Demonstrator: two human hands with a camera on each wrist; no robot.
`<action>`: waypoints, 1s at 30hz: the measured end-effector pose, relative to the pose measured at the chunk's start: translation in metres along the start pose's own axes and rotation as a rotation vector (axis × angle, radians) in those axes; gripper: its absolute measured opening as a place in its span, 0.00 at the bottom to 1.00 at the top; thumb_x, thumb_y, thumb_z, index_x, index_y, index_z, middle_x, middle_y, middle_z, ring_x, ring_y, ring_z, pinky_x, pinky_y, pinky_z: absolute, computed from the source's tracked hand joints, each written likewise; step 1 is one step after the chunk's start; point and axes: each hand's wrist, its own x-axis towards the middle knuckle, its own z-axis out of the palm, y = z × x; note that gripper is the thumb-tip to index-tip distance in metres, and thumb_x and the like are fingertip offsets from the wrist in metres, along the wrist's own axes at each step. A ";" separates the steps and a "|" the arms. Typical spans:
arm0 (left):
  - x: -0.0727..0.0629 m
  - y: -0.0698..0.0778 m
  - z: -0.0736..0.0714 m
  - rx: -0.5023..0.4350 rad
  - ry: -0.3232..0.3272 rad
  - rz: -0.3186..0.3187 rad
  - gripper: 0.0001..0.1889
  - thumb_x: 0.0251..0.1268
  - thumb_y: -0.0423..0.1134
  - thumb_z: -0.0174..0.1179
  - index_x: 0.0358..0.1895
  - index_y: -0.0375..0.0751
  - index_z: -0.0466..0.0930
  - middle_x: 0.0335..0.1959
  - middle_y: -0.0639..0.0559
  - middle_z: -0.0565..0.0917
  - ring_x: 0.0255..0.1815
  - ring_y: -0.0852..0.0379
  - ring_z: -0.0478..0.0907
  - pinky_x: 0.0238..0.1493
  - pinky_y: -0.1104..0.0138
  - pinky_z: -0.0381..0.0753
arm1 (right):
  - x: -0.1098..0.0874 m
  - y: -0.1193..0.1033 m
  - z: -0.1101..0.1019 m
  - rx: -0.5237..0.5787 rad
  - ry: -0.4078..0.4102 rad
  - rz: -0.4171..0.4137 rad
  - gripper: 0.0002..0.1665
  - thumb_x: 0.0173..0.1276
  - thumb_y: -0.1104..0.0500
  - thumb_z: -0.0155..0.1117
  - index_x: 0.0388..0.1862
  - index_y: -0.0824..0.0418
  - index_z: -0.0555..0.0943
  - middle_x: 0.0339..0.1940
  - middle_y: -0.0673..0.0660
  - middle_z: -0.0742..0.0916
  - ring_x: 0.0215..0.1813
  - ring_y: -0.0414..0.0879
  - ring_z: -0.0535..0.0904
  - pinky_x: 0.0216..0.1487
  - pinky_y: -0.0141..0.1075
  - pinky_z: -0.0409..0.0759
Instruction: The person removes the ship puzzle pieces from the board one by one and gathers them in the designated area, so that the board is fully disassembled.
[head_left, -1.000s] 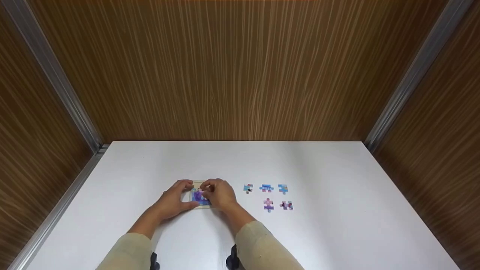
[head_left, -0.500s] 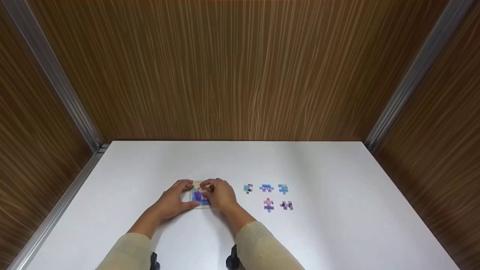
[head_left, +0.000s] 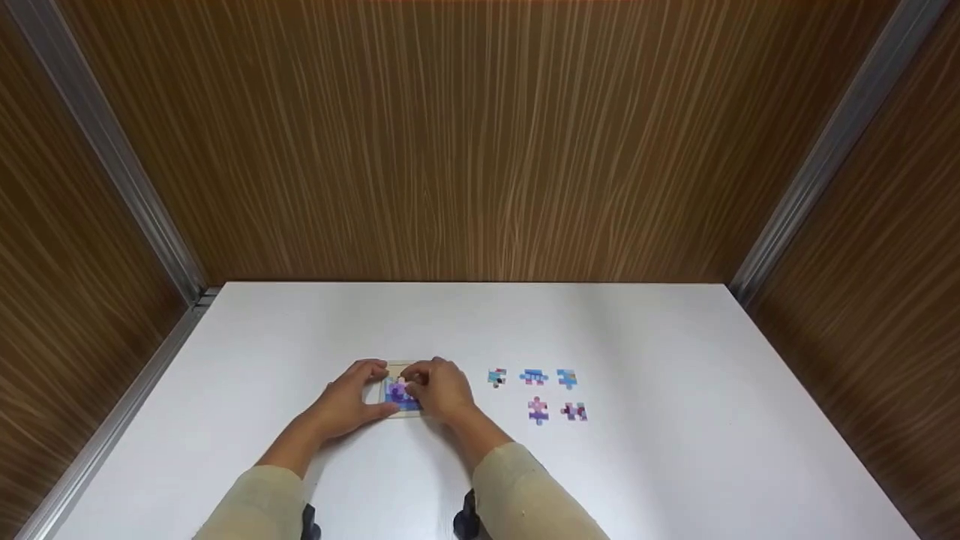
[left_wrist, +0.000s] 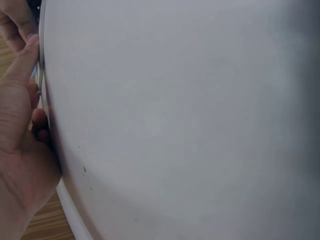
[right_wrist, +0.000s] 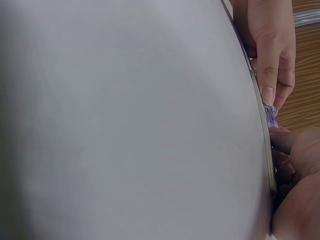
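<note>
A small wooden puzzle tray (head_left: 396, 364) with a pale rim lies on the white table, partly filled with purple and blue pieces. My left hand (head_left: 345, 400) holds its left side, thumb at the near corner and fingers at the far corner. Over the tray's right side, my right hand (head_left: 444, 391) pinches a pink-purple puzzle piece (head_left: 400, 388) with thumb and forefinger; the fingers cover part of it. From the right wrist view, a purple piece (right_wrist: 271, 118) shows between the two hands, above the tray's edge. The left wrist view catches little of the tray.
To the tray's right lie several loose puzzle pieces in two rows, among them a blue one (head_left: 567, 378) and a pink one (head_left: 538, 410). Wood-grain panels (head_left: 480, 142) wall the white table (head_left: 675, 420) at the back and sides.
The purple and pink piece under my right fingers has shifted and turned slightly within the tray. Both hands stay almost in place, and the loose pieces lie as before.
</note>
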 end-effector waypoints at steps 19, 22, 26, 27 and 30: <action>0.002 -0.001 0.000 0.012 -0.035 -0.025 0.41 0.69 0.56 0.75 0.78 0.42 0.70 0.84 0.45 0.69 0.88 0.33 0.60 0.86 0.30 0.51 | 0.000 0.011 -0.013 0.200 -0.097 -0.020 0.10 0.75 0.60 0.74 0.51 0.49 0.92 0.44 0.50 0.90 0.44 0.38 0.78 0.53 0.35 0.81; 0.003 -0.002 0.000 0.008 -0.045 -0.030 0.40 0.69 0.57 0.75 0.76 0.42 0.72 0.86 0.46 0.66 0.88 0.33 0.59 0.86 0.31 0.54 | -0.001 0.013 -0.016 0.221 -0.103 -0.052 0.11 0.74 0.61 0.75 0.52 0.52 0.92 0.42 0.52 0.90 0.43 0.37 0.79 0.49 0.34 0.80; 0.004 -0.001 0.000 0.007 -0.042 -0.039 0.40 0.68 0.57 0.75 0.76 0.42 0.72 0.86 0.46 0.66 0.88 0.33 0.59 0.87 0.36 0.58 | -0.002 0.015 -0.020 0.271 -0.113 -0.058 0.11 0.75 0.62 0.73 0.54 0.53 0.92 0.41 0.52 0.89 0.42 0.38 0.78 0.47 0.32 0.78; 0.004 -0.001 0.000 0.009 -0.042 -0.039 0.40 0.68 0.57 0.75 0.76 0.42 0.72 0.86 0.46 0.66 0.88 0.33 0.59 0.87 0.37 0.58 | -0.002 0.015 -0.021 0.280 -0.116 -0.057 0.11 0.76 0.62 0.73 0.54 0.52 0.92 0.41 0.52 0.88 0.42 0.38 0.78 0.46 0.31 0.77; 0.004 -0.002 0.000 0.011 -0.043 -0.037 0.40 0.68 0.56 0.75 0.76 0.41 0.72 0.86 0.46 0.66 0.88 0.33 0.59 0.87 0.38 0.58 | -0.006 0.017 -0.024 0.307 -0.126 -0.054 0.12 0.76 0.61 0.73 0.54 0.51 0.92 0.41 0.51 0.86 0.42 0.39 0.77 0.44 0.30 0.77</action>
